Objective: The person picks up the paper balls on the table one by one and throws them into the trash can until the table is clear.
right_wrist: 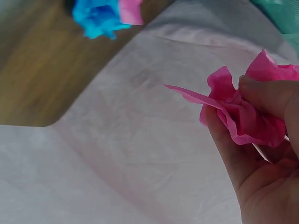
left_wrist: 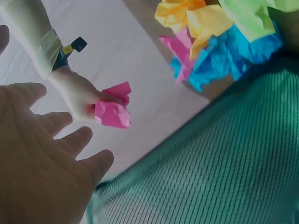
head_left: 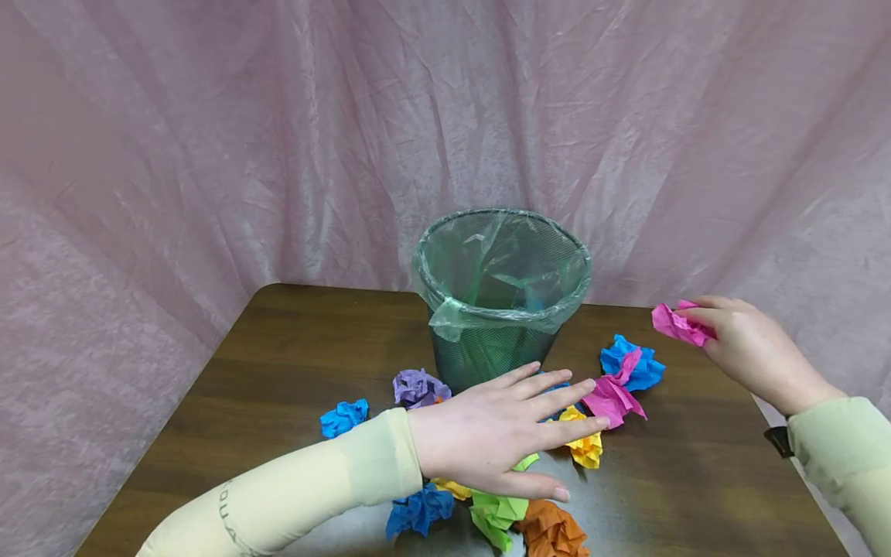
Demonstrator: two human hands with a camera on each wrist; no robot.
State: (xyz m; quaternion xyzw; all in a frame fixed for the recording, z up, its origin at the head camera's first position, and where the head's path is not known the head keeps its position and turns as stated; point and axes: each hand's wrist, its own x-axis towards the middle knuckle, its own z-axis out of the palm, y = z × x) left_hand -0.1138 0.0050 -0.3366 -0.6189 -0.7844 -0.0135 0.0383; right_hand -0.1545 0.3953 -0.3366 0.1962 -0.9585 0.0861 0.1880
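Observation:
In the head view my right hand (head_left: pixel 748 344) pinches a crumpled pink paper (head_left: pixel 681 325) between thumb and fingers, raised at the table's right edge. The right wrist view shows the same pink paper (right_wrist: pixel 247 112) gripped by the fingertips. My left hand (head_left: pixel 504 433) is spread flat with straight fingers over the crumpled papers in front of the bin, holding nothing. Near its fingertips lie a second pink paper (head_left: pixel 616 398) and a yellow paper ball (head_left: pixel 586 445). A green paper (head_left: pixel 497 514) and an orange paper ball (head_left: pixel 553 530) lie below its thumb, partly cut off by the frame.
A mesh waste bin (head_left: pixel 480 352) with a clear green liner stands at the back middle. Blue paper balls (head_left: pixel 343 418) and a purple one (head_left: pixel 419 388) lie left of centre; another blue one (head_left: pixel 643 367) is right of the bin. A pink curtain (head_left: pixel 334 139) hangs behind the table.

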